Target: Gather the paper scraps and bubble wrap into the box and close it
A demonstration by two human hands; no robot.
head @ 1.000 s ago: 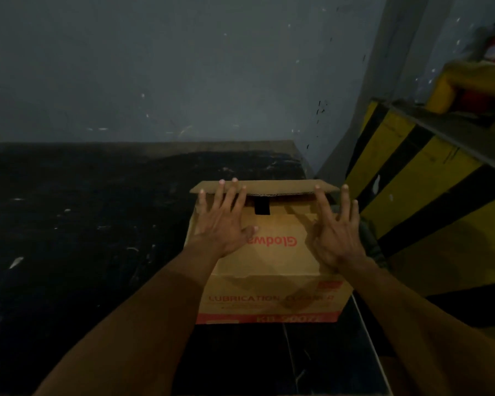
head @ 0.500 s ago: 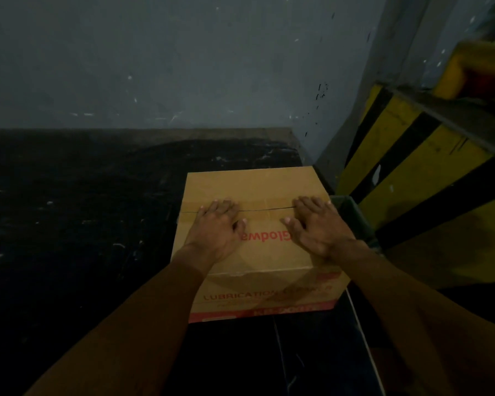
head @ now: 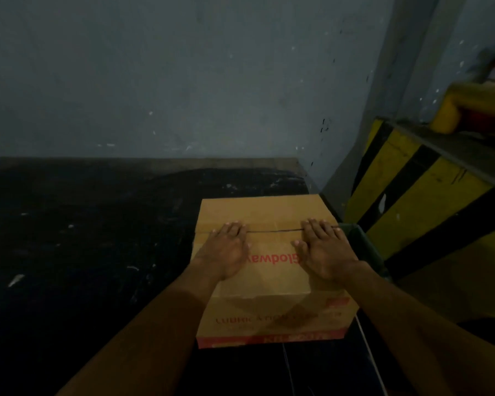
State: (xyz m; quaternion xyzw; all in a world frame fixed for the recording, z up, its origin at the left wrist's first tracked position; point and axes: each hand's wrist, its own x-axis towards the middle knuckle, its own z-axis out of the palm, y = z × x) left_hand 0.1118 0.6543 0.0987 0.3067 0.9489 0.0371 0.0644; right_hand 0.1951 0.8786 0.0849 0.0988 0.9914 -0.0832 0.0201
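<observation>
A person's left hand [head: 228, 250] lies flat, palm down and gripping nothing, on the near flap of a cardboard box [head: 272, 278] that sits at the right end of a dark worktop [head: 92, 252], close to a grey wall [head: 183, 81]. To the right of it, across the red lettering on the flap, the right hand [head: 325, 250] is spread the same way, its fingertips, like the left's, reaching the thin dark seam [head: 275, 231] where the two top flaps meet. No paper scraps or bubble wrap show outside the box, so the filling looks done and the closing nearly so. The corrugated board appears stiff but light, with flaps likely to spring up once released; pressing beside the seam, or gripping the box by its side walls, seems the surest hold. Right of the box stands a yellow-and-black striped barrier [head: 406, 212].
</observation>
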